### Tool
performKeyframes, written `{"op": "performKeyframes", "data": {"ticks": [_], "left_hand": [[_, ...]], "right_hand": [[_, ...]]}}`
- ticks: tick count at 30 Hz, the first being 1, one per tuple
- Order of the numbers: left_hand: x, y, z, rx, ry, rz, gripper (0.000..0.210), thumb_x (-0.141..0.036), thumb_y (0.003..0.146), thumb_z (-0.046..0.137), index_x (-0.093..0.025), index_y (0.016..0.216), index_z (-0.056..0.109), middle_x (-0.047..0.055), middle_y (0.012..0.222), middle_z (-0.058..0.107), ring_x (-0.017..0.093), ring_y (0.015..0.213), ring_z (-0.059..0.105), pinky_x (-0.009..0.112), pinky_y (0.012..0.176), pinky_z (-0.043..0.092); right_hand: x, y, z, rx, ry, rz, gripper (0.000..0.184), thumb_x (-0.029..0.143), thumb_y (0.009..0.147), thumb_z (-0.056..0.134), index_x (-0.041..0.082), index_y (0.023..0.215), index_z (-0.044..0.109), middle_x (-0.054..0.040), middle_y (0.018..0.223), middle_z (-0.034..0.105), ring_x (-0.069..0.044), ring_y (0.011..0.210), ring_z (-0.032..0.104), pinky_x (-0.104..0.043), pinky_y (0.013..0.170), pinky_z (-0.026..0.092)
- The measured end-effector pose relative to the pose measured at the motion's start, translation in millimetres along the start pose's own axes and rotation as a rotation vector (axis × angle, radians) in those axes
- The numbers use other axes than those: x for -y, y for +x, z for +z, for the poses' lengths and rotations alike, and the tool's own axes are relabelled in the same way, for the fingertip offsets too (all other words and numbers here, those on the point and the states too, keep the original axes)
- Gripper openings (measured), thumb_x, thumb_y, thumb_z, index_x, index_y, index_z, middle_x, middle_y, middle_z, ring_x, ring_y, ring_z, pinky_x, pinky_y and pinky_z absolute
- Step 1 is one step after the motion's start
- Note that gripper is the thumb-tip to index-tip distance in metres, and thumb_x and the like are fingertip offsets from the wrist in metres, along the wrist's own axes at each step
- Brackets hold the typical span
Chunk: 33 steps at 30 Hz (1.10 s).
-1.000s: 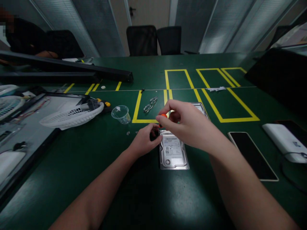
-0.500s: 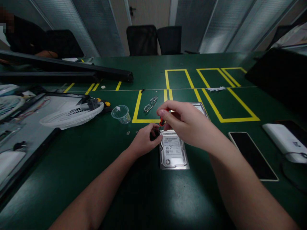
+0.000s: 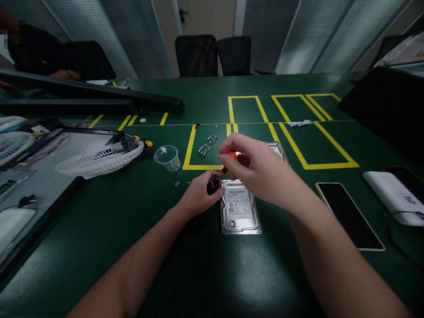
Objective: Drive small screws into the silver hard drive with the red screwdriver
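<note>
A silver hard drive with a white label lies flat on the green table. My right hand is closed around the red and black handle of a screwdriver, its shaft pointing down at the drive's far left corner. At that same corner, my left hand grips the drive's edge, thumb on top and fingers curled beside the shaft. The screwdriver's tip is hidden by the fingers. Several tiny screws lie left of my left hand, near a clear plastic cup.
Behind my right hand is a second hard drive, partly hidden. Eyeglasses lie beyond the cup. A phone and a white device are at right. A racket-shaped white frame lies left; a person sits far left.
My right hand has risen slightly and its fingers have shifted around the screwdriver, showing more of the red handle. My left hand and the hard drive have stayed put.
</note>
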<state>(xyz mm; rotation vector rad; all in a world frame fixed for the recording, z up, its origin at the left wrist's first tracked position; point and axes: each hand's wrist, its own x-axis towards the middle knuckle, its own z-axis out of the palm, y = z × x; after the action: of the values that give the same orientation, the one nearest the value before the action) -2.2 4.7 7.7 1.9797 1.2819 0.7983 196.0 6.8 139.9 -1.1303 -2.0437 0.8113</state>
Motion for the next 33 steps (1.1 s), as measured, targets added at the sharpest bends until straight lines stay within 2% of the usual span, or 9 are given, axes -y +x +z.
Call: {"op": "performKeyframes", "data": {"ticks": [3, 6, 10, 12, 15, 19, 23, 27, 33], "left_hand": [[1.1, 0.0, 0.2, -0.003, 0.007, 0.001, 0.029, -0.029, 0.092, 0.073, -0.018, 0.117, 0.064, 0.004, 0.097, 0.071, 0.018, 0.079, 0.064, 0.032, 0.071, 0.048], [2.1, 0.2, 0.3, -0.001, 0.02, 0.007, 0.026, -0.029, 0.092, 0.073, -0.018, 0.113, 0.063, 0.004, 0.097, 0.071, 0.017, 0.077, 0.063, 0.031, 0.071, 0.048], [1.9, 0.3, 0.2, 0.006, 0.012, -0.001, 0.027, -0.029, 0.092, 0.072, -0.018, 0.115, 0.063, 0.004, 0.096, 0.071, 0.017, 0.076, 0.063, 0.031, 0.071, 0.049], [1.4, 0.1, 0.0, 0.009, 0.006, -0.017, 0.028, -0.03, 0.092, 0.073, -0.018, 0.117, 0.063, 0.004, 0.096, 0.072, 0.017, 0.077, 0.063, 0.032, 0.071, 0.049], [1.2, -0.2, -0.3, 0.009, 0.013, -0.014, 0.029, -0.03, 0.092, 0.073, -0.018, 0.117, 0.064, 0.005, 0.098, 0.072, 0.018, 0.078, 0.064, 0.032, 0.072, 0.049], [1.8, 0.1, -0.6, 0.001, 0.023, -0.004, 0.031, -0.031, 0.092, 0.073, -0.018, 0.12, 0.064, 0.004, 0.097, 0.072, 0.018, 0.079, 0.064, 0.033, 0.073, 0.05], [1.7, 0.5, -0.8, 0.007, 0.018, -0.003, 0.032, -0.031, 0.092, 0.073, -0.017, 0.121, 0.065, 0.004, 0.097, 0.072, 0.018, 0.081, 0.065, 0.033, 0.074, 0.05], [1.4, 0.2, -0.5, 0.002, 0.018, -0.004, 0.031, -0.029, 0.092, 0.073, -0.017, 0.12, 0.065, 0.004, 0.097, 0.072, 0.019, 0.08, 0.065, 0.033, 0.073, 0.049], [0.1, 0.9, 0.1, 0.006, 0.04, 0.008, 0.021, -0.03, 0.097, 0.069, -0.018, 0.114, 0.067, 0.004, 0.094, 0.072, 0.018, 0.078, 0.064, 0.031, 0.07, 0.048]], "right_hand": [[-0.1, -0.2, -0.6, 0.053, 0.011, -0.009, 0.018, 0.031, 0.11, 0.059, 0.021, 0.101, 0.07, -0.0001, 0.086, 0.07, -0.017, 0.075, 0.066, -0.032, 0.066, 0.043], [0.5, -1.0, -0.9, 0.096, 0.029, 0.027, 0.019, 0.033, 0.111, 0.057, 0.022, 0.113, 0.072, -0.002, 0.09, 0.073, -0.019, 0.08, 0.069, -0.032, 0.067, 0.045], [0.6, -0.8, -0.2, 0.047, -0.032, 0.022, 0.016, 0.024, 0.108, 0.059, 0.021, 0.117, 0.072, -0.005, 0.105, 0.076, -0.021, 0.091, 0.071, -0.033, 0.073, 0.048], [-0.2, -0.2, 0.2, 0.004, -0.075, 0.023, 0.008, 0.027, 0.105, 0.066, 0.021, 0.108, 0.07, -0.0026, 0.094, 0.075, -0.019, 0.082, 0.069, -0.033, 0.068, 0.045], [-2.1, 0.3, 0.8, -0.043, -0.113, 0.05, 0.019, 0.036, 0.1, 0.075, 0.022, 0.095, 0.063, 0.0021, 0.075, 0.069, -0.017, 0.064, 0.062, -0.033, 0.057, 0.039], [-3.6, 0.7, 1.6, -0.063, -0.101, 0.072, 0.024, 0.037, 0.1, 0.076, 0.023, 0.091, 0.059, 0.0022, 0.074, 0.068, -0.016, 0.062, 0.062, -0.032, 0.055, 0.039], [-3.7, 1.1, 1.6, -0.04, -0.068, 0.046, 0.011, 0.032, 0.104, 0.069, 0.022, 0.107, 0.069, -0.001, 0.088, 0.074, -0.018, 0.074, 0.068, -0.034, 0.064, 0.044], [-2.2, 0.3, -0.1, 0.001, -0.061, 0.031, 0.017, 0.034, 0.106, 0.065, 0.022, 0.112, 0.076, -0.0033, 0.094, 0.077, -0.021, 0.082, 0.071, -0.036, 0.072, 0.046], [-2.3, 0.3, -1.2, 0.025, -0.105, 0.027, 0.021, 0.028, 0.105, 0.063, 0.021, 0.12, 0.075, -0.0058, 0.103, 0.079, -0.025, 0.094, 0.071, -0.037, 0.077, 0.047]]}}
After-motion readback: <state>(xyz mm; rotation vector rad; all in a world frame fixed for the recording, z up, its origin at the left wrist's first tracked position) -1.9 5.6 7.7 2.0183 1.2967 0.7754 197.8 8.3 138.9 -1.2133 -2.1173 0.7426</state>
